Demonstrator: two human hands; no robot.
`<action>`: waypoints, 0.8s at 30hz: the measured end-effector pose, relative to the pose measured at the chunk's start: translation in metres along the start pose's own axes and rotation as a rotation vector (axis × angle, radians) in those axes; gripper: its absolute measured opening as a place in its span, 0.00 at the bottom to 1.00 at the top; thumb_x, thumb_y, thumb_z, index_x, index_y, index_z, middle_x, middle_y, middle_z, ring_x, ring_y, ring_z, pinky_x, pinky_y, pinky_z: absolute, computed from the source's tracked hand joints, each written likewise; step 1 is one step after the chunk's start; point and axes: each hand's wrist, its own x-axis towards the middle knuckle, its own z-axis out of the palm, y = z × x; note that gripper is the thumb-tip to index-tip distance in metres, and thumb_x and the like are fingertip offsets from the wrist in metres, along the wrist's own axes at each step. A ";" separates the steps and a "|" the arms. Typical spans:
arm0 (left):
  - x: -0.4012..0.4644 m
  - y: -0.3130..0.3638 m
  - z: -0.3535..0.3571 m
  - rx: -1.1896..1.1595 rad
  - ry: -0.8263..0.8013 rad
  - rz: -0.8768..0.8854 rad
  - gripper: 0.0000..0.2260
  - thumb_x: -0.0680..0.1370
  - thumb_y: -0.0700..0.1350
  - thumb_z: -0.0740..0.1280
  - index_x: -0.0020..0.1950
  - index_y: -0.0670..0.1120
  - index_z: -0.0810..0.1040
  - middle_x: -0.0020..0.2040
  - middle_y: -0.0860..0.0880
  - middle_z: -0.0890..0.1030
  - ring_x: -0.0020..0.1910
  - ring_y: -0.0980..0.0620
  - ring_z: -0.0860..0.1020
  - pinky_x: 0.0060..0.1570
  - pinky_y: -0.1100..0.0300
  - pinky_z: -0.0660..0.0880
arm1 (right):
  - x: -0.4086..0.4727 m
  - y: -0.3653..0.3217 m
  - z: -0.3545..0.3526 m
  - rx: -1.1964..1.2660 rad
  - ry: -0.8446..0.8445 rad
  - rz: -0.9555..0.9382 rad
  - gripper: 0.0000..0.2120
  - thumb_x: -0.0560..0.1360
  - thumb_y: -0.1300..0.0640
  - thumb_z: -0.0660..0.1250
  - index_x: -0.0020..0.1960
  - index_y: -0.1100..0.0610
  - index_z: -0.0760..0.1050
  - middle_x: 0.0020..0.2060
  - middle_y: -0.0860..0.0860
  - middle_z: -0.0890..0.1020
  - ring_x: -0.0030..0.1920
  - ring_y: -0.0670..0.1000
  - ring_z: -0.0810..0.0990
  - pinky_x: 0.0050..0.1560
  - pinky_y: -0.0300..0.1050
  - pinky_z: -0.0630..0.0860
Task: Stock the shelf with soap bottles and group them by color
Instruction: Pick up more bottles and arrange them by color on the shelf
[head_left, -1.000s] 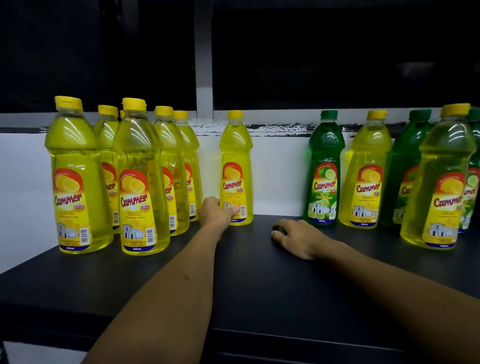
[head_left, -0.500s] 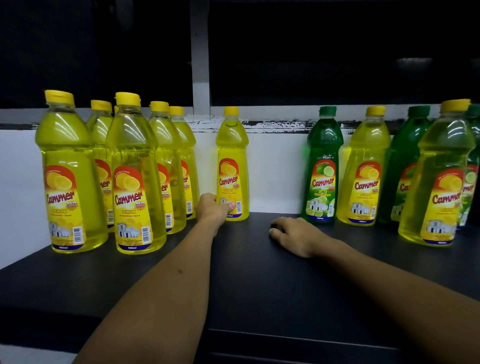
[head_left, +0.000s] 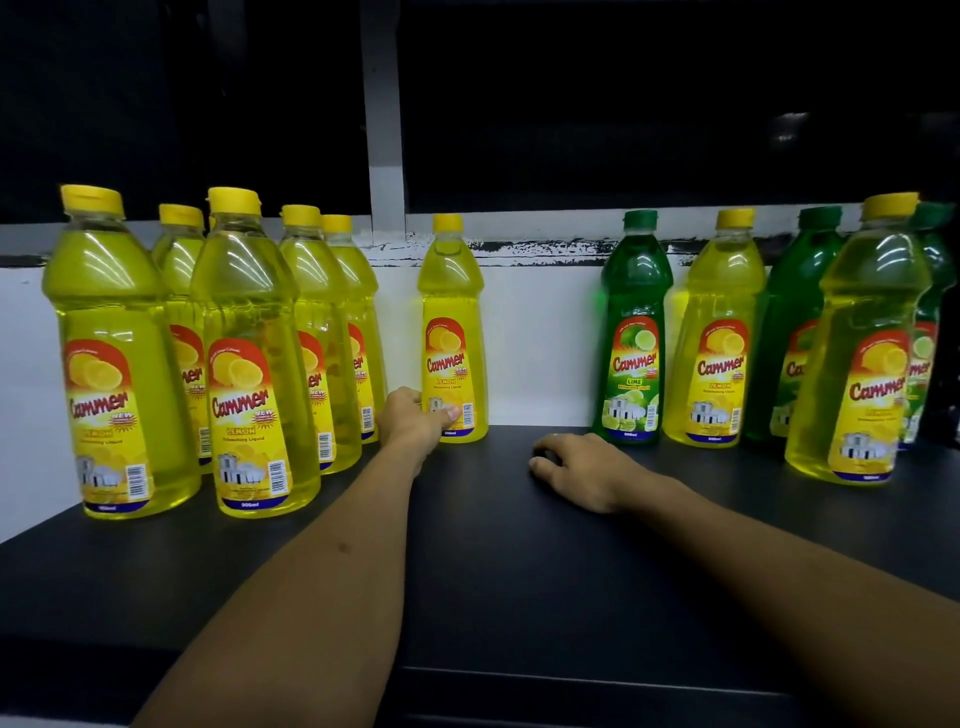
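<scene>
On the shelf (head_left: 493, 545), left hand (head_left: 413, 423) gripping yellow bottle (head_left: 452, 332), right hand (head_left: 582, 467) resting

At the left of the frame stands a cluster of clear plastic soap bottles (head_left: 119, 353) filled with yellow liquid, with yellow caps and red-and-yellow labels. At the right, dark green lime bottles (head_left: 631, 332) with green caps alternate with yellow lemon bottles (head_left: 719, 332). The flat shelf surface (head_left: 493, 571) is matte black; the back wall panel (head_left: 540, 338) is white.

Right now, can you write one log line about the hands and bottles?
left hand: grips lone yellow bottle | right hand: rests on shelf | sorting: unfinished
</scene>
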 end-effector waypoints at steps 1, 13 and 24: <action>0.000 -0.001 0.000 0.003 -0.001 0.004 0.26 0.73 0.45 0.75 0.67 0.40 0.71 0.63 0.41 0.78 0.60 0.42 0.77 0.58 0.48 0.76 | 0.000 0.000 0.000 0.005 0.002 0.001 0.19 0.81 0.46 0.55 0.64 0.56 0.74 0.61 0.55 0.79 0.60 0.55 0.76 0.61 0.50 0.72; -0.037 -0.003 -0.015 0.341 0.052 0.046 0.09 0.73 0.36 0.69 0.54 0.38 0.78 0.53 0.41 0.80 0.52 0.41 0.78 0.47 0.53 0.77 | -0.007 0.003 -0.005 0.090 0.026 -0.012 0.17 0.80 0.48 0.60 0.62 0.56 0.77 0.58 0.54 0.80 0.58 0.54 0.77 0.58 0.47 0.73; -0.107 0.025 0.010 0.733 -0.283 0.297 0.13 0.77 0.52 0.66 0.53 0.44 0.78 0.53 0.45 0.80 0.54 0.43 0.77 0.55 0.50 0.77 | -0.058 0.035 -0.027 0.140 0.170 -0.014 0.10 0.77 0.56 0.64 0.52 0.57 0.81 0.51 0.51 0.83 0.51 0.50 0.80 0.54 0.46 0.76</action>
